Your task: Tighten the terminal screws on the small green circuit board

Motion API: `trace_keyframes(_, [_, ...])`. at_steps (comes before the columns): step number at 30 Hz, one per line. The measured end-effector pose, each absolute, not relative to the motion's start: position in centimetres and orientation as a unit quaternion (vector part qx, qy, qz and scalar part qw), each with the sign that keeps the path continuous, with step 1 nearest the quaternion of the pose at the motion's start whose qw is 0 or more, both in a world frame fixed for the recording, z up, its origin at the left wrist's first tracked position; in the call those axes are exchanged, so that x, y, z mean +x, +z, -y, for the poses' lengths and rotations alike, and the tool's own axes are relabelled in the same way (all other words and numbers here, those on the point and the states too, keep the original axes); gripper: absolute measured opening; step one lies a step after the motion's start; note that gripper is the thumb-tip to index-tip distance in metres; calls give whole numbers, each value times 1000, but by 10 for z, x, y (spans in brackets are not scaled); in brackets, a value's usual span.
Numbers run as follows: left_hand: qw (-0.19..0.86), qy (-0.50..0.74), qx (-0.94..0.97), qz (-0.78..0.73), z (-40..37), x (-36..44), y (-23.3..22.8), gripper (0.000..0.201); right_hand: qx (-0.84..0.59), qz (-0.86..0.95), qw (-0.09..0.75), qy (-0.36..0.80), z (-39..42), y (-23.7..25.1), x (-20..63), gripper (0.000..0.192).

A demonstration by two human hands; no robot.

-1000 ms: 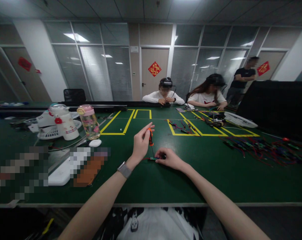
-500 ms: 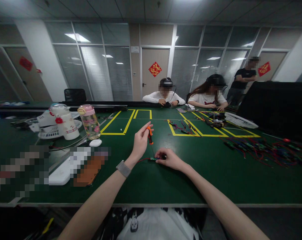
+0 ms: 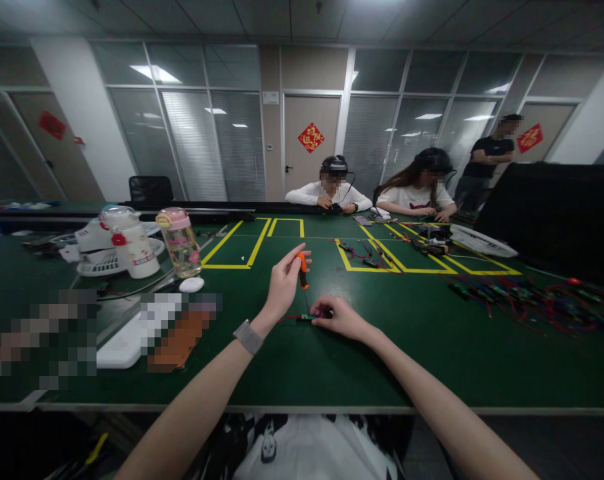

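Barely any change since a second ago: left hand (image 3: 283, 285) still pinching the orange-handled small screwdriver (image 3: 303, 272) upright, tip down on the little green circuit board with red wires (image 3: 307, 317), right hand (image 3: 341, 317) still pressing it to the green bench (image 3: 432, 347), centre near. Screw-turning seems ongoing.

Matt green table (image 3: 432, 360); orange plastic-looking screwdriver (image 3: 303, 270); clear glossy bottle (image 3: 180, 243).

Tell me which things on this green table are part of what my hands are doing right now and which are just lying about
In use:
- left hand holding the orange-handled screwdriver
- right hand pinning the small wired part

Lying about:
- pink-lidded bottle
- white bottle
- white fan guard
- wire pile
- yellow tape boxes
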State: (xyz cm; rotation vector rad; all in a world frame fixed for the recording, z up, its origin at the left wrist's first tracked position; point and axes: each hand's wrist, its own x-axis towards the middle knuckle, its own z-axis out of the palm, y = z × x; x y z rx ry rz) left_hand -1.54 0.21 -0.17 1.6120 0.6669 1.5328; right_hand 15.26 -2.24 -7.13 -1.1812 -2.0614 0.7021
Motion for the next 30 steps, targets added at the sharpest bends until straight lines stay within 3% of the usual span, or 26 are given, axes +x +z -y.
trace_keyframes(9, [310, 609, 675, -277, 3, -16, 1, 19, -450, 791, 323, 259, 23, -71, 152, 13])
trace_keyframes(13, [258, 604, 700, -280, 5, -15, -2, 24, -449, 793, 321, 259, 23, -70, 152, 12])
trace_keyframes(21, [360, 567, 703, -232, 3, -15, -2, 32, -453, 790, 323, 259, 24, -69, 151, 12])
trace_keyframes(30, [155, 548, 780, -258, 10, -19, 4, 25, -451, 791, 321, 261, 23, -70, 152, 12])
